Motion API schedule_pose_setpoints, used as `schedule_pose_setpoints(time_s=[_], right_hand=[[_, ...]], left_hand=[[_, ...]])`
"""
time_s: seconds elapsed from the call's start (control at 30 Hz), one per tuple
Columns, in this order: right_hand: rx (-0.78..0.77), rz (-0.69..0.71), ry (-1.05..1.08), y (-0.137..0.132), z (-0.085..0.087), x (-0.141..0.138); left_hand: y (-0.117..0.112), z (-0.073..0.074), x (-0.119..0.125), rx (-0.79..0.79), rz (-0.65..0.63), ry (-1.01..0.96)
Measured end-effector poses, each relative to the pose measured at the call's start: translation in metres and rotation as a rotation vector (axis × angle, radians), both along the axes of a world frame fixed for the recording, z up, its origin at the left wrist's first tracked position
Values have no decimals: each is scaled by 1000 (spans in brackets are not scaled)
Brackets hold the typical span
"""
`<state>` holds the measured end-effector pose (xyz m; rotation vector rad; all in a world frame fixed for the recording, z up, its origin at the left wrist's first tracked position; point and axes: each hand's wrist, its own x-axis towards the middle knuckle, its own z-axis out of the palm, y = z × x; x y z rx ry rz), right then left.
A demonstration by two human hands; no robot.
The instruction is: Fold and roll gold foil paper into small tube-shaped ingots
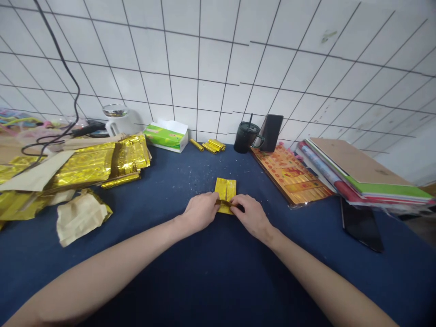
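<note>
A small sheet of gold foil paper lies on the blue tablecloth in front of me. My left hand pinches its near left edge, fingers closed on the foil. My right hand grips the near right edge the same way, where the paper is rolled or folded into a narrow band. The far half of the sheet lies flat beyond my fingers.
A heap of gold foil sheets and crumpled paper lies at left. Several finished gold rolls rest by a green tissue box. A black cup, a phone, printed paper stacks and a dark tablet sit at right.
</note>
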<state>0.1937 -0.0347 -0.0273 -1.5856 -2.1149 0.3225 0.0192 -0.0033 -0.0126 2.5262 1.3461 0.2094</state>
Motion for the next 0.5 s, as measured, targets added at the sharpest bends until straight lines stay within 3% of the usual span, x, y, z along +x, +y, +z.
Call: schedule_pose_setpoints(time_s=[0.5], right_hand=[[55,32,-54,0,-1,-1]], left_hand=[[-8,-3,4,105,15,72]])
